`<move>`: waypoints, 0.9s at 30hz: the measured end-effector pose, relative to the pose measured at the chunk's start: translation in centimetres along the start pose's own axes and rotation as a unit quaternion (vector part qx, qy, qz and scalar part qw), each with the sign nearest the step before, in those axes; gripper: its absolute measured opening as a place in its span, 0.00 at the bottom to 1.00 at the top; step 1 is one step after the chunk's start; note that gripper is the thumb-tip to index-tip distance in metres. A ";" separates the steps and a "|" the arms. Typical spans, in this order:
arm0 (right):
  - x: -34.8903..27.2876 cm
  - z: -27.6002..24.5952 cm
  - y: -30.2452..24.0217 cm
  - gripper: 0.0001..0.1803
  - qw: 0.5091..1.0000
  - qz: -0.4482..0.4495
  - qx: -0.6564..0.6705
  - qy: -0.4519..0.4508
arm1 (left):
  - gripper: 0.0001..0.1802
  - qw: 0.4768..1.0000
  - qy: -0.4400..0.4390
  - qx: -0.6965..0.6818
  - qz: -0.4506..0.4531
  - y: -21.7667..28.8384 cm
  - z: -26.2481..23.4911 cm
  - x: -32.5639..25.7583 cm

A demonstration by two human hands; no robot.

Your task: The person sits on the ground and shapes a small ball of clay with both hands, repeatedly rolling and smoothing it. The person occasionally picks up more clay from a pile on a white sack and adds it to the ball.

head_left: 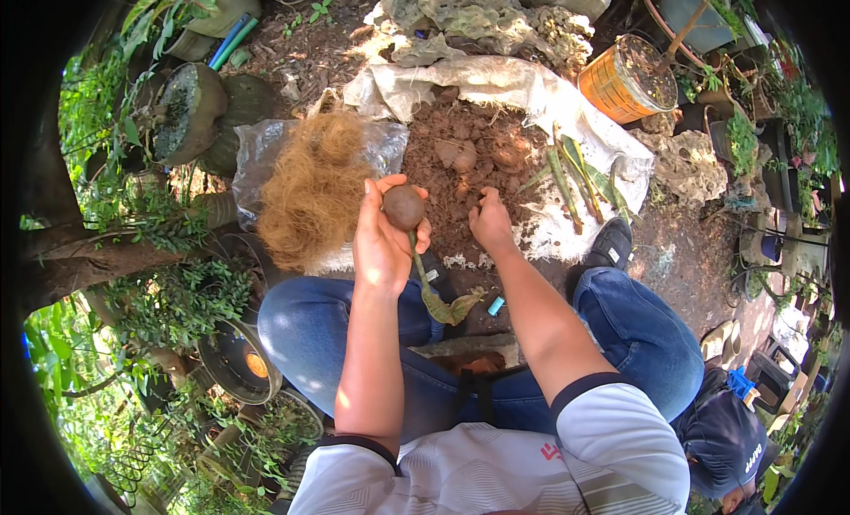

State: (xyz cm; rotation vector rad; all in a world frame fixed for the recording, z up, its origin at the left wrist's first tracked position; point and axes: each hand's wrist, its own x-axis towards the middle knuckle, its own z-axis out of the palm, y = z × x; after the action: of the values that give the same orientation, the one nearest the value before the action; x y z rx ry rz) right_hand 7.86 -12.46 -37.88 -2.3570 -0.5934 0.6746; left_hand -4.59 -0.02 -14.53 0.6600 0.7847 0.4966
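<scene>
In my left hand (381, 240) rests a round ball of brown mud (404, 208), cupped by the fingers. From that ball a green stem with a curling leaf (452, 309) hangs down toward my lap. My right hand (491, 221) is at the near right edge of a heap of damp brown soil (452, 192), its fingers curled in; what they hold, if anything, is hidden. Two more rounded lumps sit on the soil: a mud ball (458, 154) and a redder lump (511, 149). Several cut leafy stems (567, 187) lie right of the heap.
A white sack (496, 75) lies under the soil. Brown coir fibre (310, 192) is piled on clear plastic (252, 156) at left. An orange-yellow bucket (620, 77) stands far right, near rocks (496, 23). A small teal cylinder (496, 306) lies between my feet. Another person (722, 435) is at lower right.
</scene>
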 end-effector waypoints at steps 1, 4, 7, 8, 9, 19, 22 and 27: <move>-0.1 0.2 0.1 0.26 1.000 -0.007 0.005 0.014 | 0.28 1.000 0.001 -0.002 -0.001 0.0 -0.1 0.0; 0.3 0.5 0.1 0.26 0.999 -0.022 0.010 0.049 | 0.25 1.000 -0.014 -0.022 -0.011 0.1 -0.3 0.2; 0.6 0.5 0.0 0.26 0.999 0.000 0.026 0.046 | 0.22 1.000 -0.015 -0.015 -0.015 0.1 -0.6 0.4; 0.8 0.5 -0.1 0.26 0.998 0.019 0.033 0.043 | 0.21 1.000 -0.011 -0.014 -0.015 0.0 -0.7 0.5; 0.8 0.5 -0.1 0.26 0.999 0.016 0.026 0.032 | 0.20 1.000 -0.006 -0.014 -0.016 0.0 -0.7 0.5; -1.2 0.1 -0.2 0.19 0.989 -0.043 -0.134 0.047 | 0.16 1.000 -0.007 0.029 0.004 -0.1 -0.7 0.4; -2.2 0.0 -0.1 0.17 0.979 -0.062 -0.182 0.075 | 0.15 1.000 -0.017 0.015 0.002 -0.1 -0.7 0.4; -1.4 -0.3 0.3 0.17 0.990 0.012 -0.140 0.003 | 0.17 0.999 -0.020 0.024 -0.006 0.0 -0.8 0.3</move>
State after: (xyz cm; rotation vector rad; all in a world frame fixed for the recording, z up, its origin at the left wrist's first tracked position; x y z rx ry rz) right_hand 7.02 -13.54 -37.41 -2.6281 -0.6983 0.6289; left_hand -5.01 0.47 -15.05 0.7070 0.7646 0.4533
